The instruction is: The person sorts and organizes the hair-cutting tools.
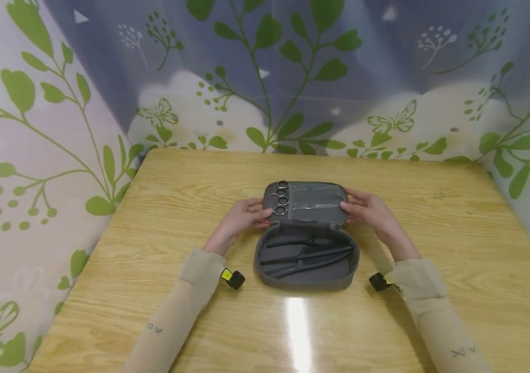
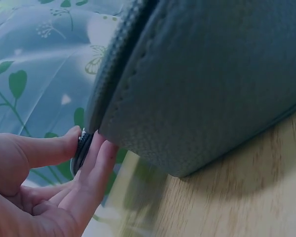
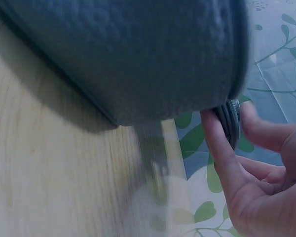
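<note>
A grey zippered case [image 1: 307, 282] lies unfolded on the table, its lid [image 1: 316, 215] laid back toward the far side. Two pairs of scissors [image 1: 281, 199] sit in the lid's sleeves, with their finger rings showing at the left. Several dark combs [image 1: 309, 255] lie in the deep lower half. My left hand [image 1: 245, 215] pinches the lid's left edge, thumb on top and fingers beneath. At the opposite edge my right hand [image 1: 367, 210] pinches the lid the same way. In both wrist views the case's outer wall [image 2: 212, 89] fills much of the picture.
The wooden table [image 1: 176, 181] carries the case near its middle. A patterned curtain [image 1: 293, 114] hangs behind the far edge and along both sides. Small black cameras [image 1: 236, 280] are strapped at the wrists, near the case's lower half.
</note>
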Demonstrator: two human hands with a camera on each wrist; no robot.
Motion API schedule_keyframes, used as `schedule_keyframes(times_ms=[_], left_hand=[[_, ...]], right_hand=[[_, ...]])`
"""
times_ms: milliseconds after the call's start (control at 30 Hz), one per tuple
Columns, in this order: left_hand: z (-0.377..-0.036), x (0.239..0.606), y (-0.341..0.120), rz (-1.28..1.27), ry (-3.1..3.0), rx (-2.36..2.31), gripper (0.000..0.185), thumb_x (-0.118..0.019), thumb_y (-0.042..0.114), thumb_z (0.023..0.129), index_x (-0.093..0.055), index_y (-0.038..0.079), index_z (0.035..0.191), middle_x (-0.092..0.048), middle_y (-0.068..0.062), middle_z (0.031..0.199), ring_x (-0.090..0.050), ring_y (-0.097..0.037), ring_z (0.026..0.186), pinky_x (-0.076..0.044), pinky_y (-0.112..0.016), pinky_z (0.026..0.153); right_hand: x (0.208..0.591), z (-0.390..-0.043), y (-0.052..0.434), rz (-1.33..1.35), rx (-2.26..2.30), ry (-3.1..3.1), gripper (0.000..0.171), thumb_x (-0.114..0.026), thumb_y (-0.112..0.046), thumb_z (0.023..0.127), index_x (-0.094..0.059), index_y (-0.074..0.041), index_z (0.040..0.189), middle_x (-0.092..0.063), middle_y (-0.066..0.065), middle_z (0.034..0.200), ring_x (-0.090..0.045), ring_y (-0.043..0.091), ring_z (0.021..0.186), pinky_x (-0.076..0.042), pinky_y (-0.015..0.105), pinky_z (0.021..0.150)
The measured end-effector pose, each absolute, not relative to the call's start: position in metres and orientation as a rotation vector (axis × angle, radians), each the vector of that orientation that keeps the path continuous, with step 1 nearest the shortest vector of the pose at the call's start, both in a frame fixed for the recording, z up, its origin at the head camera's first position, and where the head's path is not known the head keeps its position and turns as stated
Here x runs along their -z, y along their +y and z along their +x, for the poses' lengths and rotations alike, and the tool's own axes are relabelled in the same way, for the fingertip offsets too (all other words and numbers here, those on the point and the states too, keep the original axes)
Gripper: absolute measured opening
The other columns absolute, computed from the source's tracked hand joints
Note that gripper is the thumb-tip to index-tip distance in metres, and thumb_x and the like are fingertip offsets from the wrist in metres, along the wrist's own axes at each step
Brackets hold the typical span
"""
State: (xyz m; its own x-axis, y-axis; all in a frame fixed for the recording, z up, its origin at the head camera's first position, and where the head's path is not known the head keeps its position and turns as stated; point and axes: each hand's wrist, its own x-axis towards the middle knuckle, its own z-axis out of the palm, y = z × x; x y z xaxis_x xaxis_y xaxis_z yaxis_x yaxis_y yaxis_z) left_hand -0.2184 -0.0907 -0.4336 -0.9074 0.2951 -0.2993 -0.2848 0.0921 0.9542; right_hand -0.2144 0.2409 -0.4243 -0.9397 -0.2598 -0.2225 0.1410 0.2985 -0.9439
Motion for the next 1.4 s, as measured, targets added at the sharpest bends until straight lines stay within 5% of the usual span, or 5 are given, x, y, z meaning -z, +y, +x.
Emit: schedule_keyframes(times_ms=[333,467,700,1000,1400], left_hand=[[-0.215,0.427,-0.082,0.046,2.089,-1.874,0.054,-0.070,0.003,0.095,-0.047,-0.010,0.143,-0.069,-0.029,0.115,-0.071,-0.015,0.072,-0.060,-0.041,0.085],[-0.215,0.425,-0.080,0.088,2.113,-1.892,0.047,-0.070,0.000,0.094,-0.054,-0.013,0.136,-0.069,-0.028,0.111,-0.070,-0.016,0.071,-0.059,-0.043,0.085],[-0.214,0.425,-0.079,0.143,2.220,-1.839,0.040,-0.072,0.002,0.093,-0.059,-0.011,0.129,-0.070,-0.025,0.107,-0.069,-0.016,0.071,-0.060,-0.043,0.081],[-0.213,0.427,-0.080,0.253,2.293,-1.795,0.034,-0.073,0.005,0.093,-0.061,-0.008,0.122,-0.071,-0.024,0.104,-0.073,-0.024,0.077,-0.061,-0.042,0.077],[-0.215,0.423,-0.088,0.424,2.423,-1.638,0.036,-0.076,0.009,0.092,-0.061,-0.003,0.122,-0.073,-0.022,0.103,-0.074,-0.035,0.088,-0.060,-0.046,0.077]], right_hand=[[0.416,-0.215,0.235,-0.069,1.743,2.278,0.065,-0.055,-0.027,0.106,-0.026,-0.002,0.159,-0.061,0.013,0.121,-0.068,0.002,0.083,-0.059,0.035,0.081],[0.409,-0.218,0.233,-0.039,1.720,2.311,0.065,-0.054,-0.032,0.106,-0.028,-0.002,0.158,-0.059,0.024,0.132,-0.067,0.006,0.089,-0.058,0.032,0.079],[0.401,-0.229,0.227,0.015,1.574,2.392,0.070,-0.050,-0.045,0.106,-0.032,-0.001,0.157,-0.047,0.029,0.148,-0.056,0.034,0.121,-0.056,0.024,0.077],[0.399,-0.229,0.222,0.001,1.690,2.411,0.054,-0.055,-0.040,0.105,-0.050,0.001,0.139,-0.058,0.022,0.131,-0.064,0.002,0.086,-0.057,0.024,0.070],[0.392,-0.212,0.229,-0.155,1.714,2.548,0.054,-0.063,-0.042,0.100,-0.056,-0.011,0.144,-0.068,-0.001,0.116,-0.066,0.004,0.095,-0.059,0.030,0.073]])
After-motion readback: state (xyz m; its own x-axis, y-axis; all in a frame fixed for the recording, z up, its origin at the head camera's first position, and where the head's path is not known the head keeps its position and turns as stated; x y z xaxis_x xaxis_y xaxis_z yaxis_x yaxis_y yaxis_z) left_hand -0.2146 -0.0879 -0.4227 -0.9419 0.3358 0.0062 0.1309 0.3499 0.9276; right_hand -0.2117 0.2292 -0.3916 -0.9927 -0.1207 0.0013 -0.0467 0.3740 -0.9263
